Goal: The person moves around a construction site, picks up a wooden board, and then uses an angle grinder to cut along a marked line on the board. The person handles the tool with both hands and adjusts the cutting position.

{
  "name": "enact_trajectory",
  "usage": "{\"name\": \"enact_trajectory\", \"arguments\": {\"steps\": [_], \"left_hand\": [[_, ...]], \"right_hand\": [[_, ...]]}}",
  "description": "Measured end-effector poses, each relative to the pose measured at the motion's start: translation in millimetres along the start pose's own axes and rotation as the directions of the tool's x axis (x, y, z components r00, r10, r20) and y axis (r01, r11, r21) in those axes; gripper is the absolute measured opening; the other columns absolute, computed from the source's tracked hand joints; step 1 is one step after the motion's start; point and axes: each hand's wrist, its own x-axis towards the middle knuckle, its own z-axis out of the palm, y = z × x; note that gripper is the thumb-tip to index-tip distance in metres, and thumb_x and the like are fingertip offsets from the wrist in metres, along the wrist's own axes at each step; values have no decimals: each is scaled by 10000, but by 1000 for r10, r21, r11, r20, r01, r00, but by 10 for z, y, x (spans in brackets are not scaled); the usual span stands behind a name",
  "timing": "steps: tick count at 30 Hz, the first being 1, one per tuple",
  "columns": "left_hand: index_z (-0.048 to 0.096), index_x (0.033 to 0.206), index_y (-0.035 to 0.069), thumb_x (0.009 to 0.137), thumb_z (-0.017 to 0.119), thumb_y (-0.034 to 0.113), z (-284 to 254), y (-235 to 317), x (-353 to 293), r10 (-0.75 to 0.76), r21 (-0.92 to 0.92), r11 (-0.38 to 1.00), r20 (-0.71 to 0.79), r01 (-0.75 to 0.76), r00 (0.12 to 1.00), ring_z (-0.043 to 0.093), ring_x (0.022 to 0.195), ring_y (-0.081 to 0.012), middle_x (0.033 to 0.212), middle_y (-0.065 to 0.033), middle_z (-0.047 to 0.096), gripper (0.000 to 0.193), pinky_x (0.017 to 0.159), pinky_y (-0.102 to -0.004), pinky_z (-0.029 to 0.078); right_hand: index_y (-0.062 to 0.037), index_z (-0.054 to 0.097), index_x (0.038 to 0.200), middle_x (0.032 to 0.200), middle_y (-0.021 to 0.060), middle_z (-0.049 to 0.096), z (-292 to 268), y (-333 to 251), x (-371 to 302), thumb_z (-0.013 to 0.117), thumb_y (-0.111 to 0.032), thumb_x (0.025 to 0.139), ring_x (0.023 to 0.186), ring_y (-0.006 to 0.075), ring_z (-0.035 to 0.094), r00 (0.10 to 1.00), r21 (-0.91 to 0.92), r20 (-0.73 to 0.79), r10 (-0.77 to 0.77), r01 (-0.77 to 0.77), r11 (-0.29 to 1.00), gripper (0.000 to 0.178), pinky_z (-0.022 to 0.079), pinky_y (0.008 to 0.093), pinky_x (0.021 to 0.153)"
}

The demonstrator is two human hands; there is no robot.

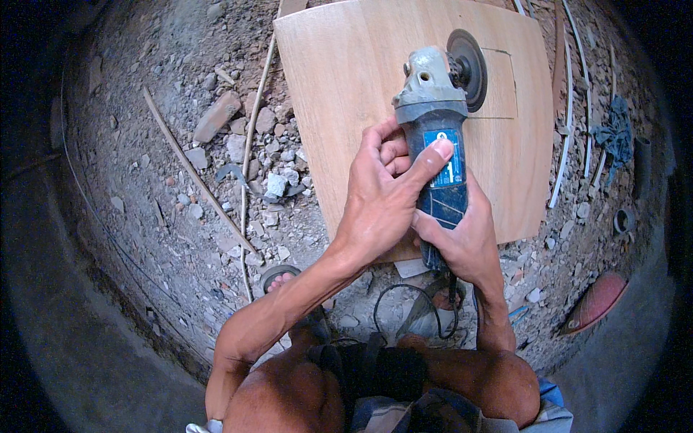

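An angle grinder (446, 189) with a dark blue body and a grey metal head is held between both my hands over a wooden board. My left hand (382, 191) grips the body near the head, its thumb on the blue label. Around the rear of the body, my right hand (469, 231) is wrapped. A dark cutting disc (468, 70) stands on edge at the right of the head, whether touching the board or apart I cannot tell. Beside the disc, dark pencil-like lines outline a rectangle on the pale wooden board (339, 108).
A black cord (377, 307) loops below the grinder between my legs. Rubble and stones (274, 155) cover the ground. A brick piece (218, 117) and thin wooden strips (195, 173) lie left. White strips (561, 144), a blue rag (617, 133) and a red curved object (595, 303) lie right.
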Motion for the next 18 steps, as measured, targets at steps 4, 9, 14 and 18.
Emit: {"name": "enact_trajectory", "arguments": {"steps": [4,9,14,18], "left_hand": [[294,1468,-142,950,797,236,-12,1,5,-2,11,1000,-2,2,1000,660,1078,-192,1223,-225,626,815,904,-307,584],[294,1466,-144,953,795,237,-4,-11,7,28,12,1000,-8,-27,1000,665,1050,-182,1201,-215,636,813,885,-300,585],[396,1436,-131,948,796,302,29,-10,-21,19,56,998,-32,-17,999,665,1075,-165,1174,-175,691,766,976,-286,529],[285,1457,-149,947,802,213,-1,5,-18,20,20,1000,-6,-19,1000,673,1011,-164,1176,-207,649,811,851,-274,586]], "right_hand": [[33,559,1266,1025,98,668,-1,-26,5,843,-187,777,908,170,655,1000,-9,13,5,-5,1000,607,558,337,825],[39,558,1268,1019,97,667,6,-29,15,845,-188,775,899,168,653,1000,15,12,-10,10,1000,614,559,339,816],[39,558,1267,1010,100,665,-40,-21,-13,846,-191,771,892,165,651,998,30,31,49,-50,998,618,557,336,807],[36,564,1249,977,98,666,-13,13,-21,850,-193,766,871,163,652,1000,16,10,24,-24,1000,606,559,335,789]]}}
